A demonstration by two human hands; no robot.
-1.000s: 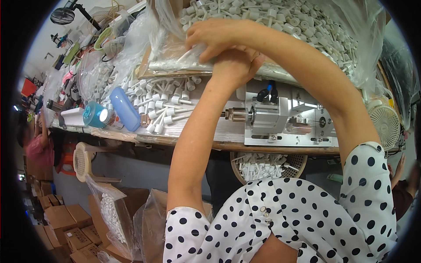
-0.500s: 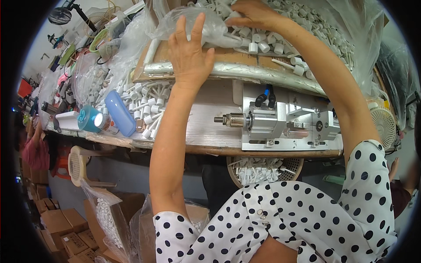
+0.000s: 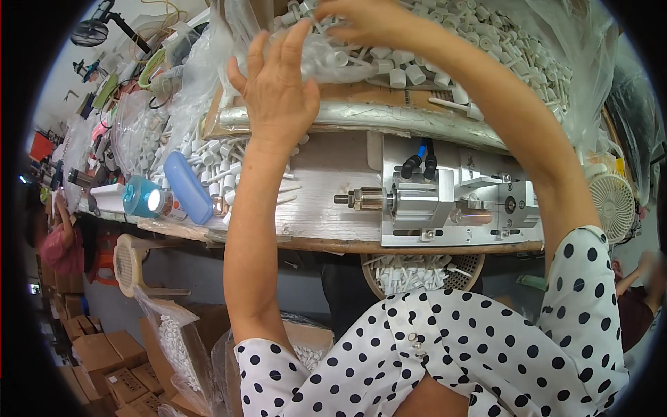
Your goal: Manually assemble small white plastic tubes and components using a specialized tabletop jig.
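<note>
My left hand (image 3: 276, 97) is raised at the front of the cardboard tray, fingers spread, beside a crumpled clear plastic bag (image 3: 319, 66). To its right my right hand (image 3: 365, 22) reaches over the heap of white caps with thin stems (image 3: 479, 35). Its fingers are stretched out and apart, slightly blurred, with nothing visible gripped. The bag lies partly over the caps at the heap's left side. Below the tray's taped front edge (image 3: 361, 119), more white stemmed caps (image 3: 215, 156) lie loose on the bench, partly behind my left forearm.
A metal clamping fixture (image 3: 420, 201) with black air fittings sits at the bench's front right. Left stand a blue case (image 3: 189, 187) and a teal container (image 3: 141, 196). Under the edge is a basket of white parts (image 3: 476, 267). A small fan (image 3: 611, 205) stands right.
Both my hands have moved left. The plastic bag has shifted left and back, uncovering more caps at the heap's left. Behind my left forearm, more stemmed caps show on the bench.
</note>
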